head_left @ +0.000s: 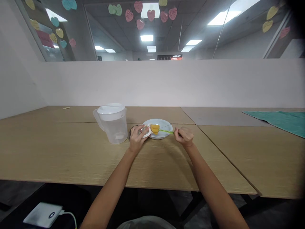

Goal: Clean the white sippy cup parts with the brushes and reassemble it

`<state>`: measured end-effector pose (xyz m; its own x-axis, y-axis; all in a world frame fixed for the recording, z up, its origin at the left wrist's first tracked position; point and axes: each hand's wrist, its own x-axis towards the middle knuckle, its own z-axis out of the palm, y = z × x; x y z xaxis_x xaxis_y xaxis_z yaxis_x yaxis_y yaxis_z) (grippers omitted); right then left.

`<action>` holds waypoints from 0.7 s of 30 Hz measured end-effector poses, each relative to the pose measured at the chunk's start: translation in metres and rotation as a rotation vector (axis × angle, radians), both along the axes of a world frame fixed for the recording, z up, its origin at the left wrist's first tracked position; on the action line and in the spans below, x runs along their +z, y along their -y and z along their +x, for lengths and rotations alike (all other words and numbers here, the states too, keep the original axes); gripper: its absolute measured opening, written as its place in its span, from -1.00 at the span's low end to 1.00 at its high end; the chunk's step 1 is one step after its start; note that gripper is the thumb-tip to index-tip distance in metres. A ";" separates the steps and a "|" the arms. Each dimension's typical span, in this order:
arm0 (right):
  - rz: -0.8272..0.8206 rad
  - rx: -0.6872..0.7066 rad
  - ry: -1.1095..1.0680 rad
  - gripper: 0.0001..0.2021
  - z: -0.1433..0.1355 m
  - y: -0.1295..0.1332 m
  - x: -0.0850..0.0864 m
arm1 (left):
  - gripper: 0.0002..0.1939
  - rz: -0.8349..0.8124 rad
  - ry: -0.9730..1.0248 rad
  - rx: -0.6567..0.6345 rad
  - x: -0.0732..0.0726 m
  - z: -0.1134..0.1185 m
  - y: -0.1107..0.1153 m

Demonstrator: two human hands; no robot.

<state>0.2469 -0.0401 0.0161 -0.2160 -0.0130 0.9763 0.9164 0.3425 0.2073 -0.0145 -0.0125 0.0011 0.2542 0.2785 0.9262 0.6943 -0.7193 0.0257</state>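
A yellow sponge-like brush head [154, 128] on a thin green handle [166, 131] is over a white plate or shallow bowl [160, 137]. My right hand [184, 135] is closed round the far end of that handle, just right of the dish. On the other side my left hand [138, 136] grips a small white-rimmed cup [147, 131], tilted with its mouth toward the yellow head. The cup's body is mostly hidden by my fingers. Behind my left hand, part of a dark round rim [129, 134] shows; what it belongs to is unclear.
A clear pitcher with a white lid [113, 124] stands left of my left hand. A green cloth [283, 121] lies at the far right of the wooden table [71, 152]. A white device with a cable [43, 215] sits low at the left, below the table edge.
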 end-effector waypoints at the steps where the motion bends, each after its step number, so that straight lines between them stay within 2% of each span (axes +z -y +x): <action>1: 0.025 0.012 0.004 -0.58 -0.001 0.000 0.000 | -0.68 0.035 0.002 -0.009 0.000 0.000 0.000; 5: 0.057 0.031 0.005 -0.59 -0.006 0.000 -0.002 | -0.68 0.114 0.016 0.007 -0.001 -0.001 -0.002; 13: 0.049 0.059 0.017 -0.60 -0.007 0.000 -0.001 | -0.73 0.134 -0.066 -0.014 -0.003 -0.006 -0.007; 21: 0.000 0.060 0.080 -0.60 -0.020 0.002 -0.002 | -0.68 0.182 -0.174 -0.150 -0.003 0.005 -0.002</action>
